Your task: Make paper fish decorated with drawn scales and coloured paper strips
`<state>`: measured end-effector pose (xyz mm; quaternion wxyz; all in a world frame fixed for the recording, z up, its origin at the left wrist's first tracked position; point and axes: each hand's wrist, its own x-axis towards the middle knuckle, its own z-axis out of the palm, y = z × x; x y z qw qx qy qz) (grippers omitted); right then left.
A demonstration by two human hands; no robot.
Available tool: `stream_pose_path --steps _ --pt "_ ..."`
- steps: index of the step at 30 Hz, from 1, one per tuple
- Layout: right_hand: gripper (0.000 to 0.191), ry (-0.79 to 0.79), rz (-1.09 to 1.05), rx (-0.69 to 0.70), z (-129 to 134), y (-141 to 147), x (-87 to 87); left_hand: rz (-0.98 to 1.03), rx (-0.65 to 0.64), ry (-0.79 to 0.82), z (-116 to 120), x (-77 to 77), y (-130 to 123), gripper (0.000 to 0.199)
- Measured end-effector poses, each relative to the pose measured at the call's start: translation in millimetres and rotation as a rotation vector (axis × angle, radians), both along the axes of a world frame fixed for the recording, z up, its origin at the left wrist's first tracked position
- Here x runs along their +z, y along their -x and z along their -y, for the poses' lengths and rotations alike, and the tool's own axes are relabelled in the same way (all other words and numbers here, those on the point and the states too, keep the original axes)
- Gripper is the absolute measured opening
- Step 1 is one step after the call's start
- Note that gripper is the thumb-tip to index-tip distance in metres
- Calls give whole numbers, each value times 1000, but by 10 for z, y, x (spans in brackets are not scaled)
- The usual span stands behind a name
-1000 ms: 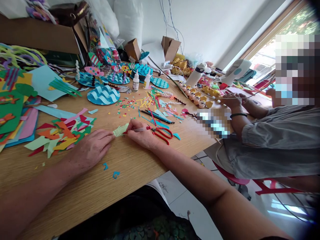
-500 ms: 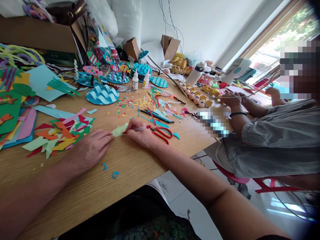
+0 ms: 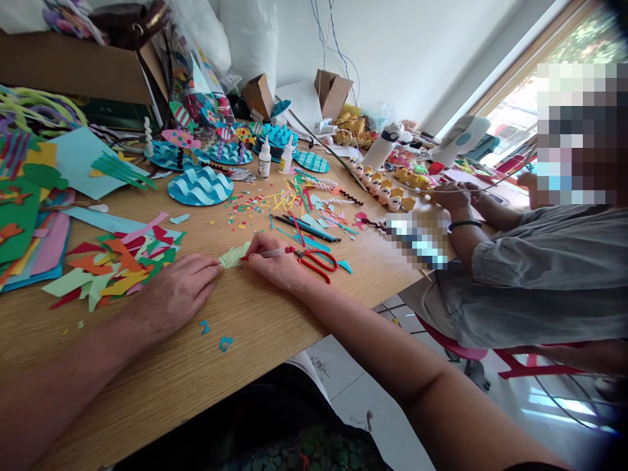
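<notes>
My left hand (image 3: 179, 291) lies flat on the wooden table, its fingertips on the left end of a small pale green paper cutout (image 3: 231, 256). Dark pen marks in a fine pattern show on that cutout. In my right hand (image 3: 275, 267) is a red pen (image 3: 277, 252), gripped between thumb and fingers, with its tip at the cutout's right part. The hand covers some of the paper there. Just beyond the right wrist lies a red-handled cutting tool (image 3: 321, 263), partly hidden. Two blue paper scraps (image 3: 226, 343) rest near the table's front edge.
Colourful paper offcuts (image 3: 118, 265) lie at the left. Blue wave-patterned discs (image 3: 200, 185), two glue bottles (image 3: 263, 160) and black pens (image 3: 307, 227) are farther back. On the right, a co-worker in a grey shirt (image 3: 549, 261) sits near an egg-carton row of small figures (image 3: 383, 190).
The view has shifted very slightly. Both hands stay at the cutout, and the pen remains in my right hand. The co-worker's head has moved a little to the left.
</notes>
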<state>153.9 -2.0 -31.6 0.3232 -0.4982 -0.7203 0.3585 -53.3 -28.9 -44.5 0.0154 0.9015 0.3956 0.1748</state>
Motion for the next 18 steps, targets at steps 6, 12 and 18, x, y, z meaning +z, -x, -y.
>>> stream_pose_path --steps 6,12,18 --pt "5 -9 15 -3 22 -8 45 -15 -9 -35 -3 -18 3 40" --pt "5 -18 18 -27 -5 -12 17 -22 4 -23 -9 -12 0 42" --pt "5 -29 -14 -21 -34 -20 -37 -24 15 4 -14 2 -1 40"
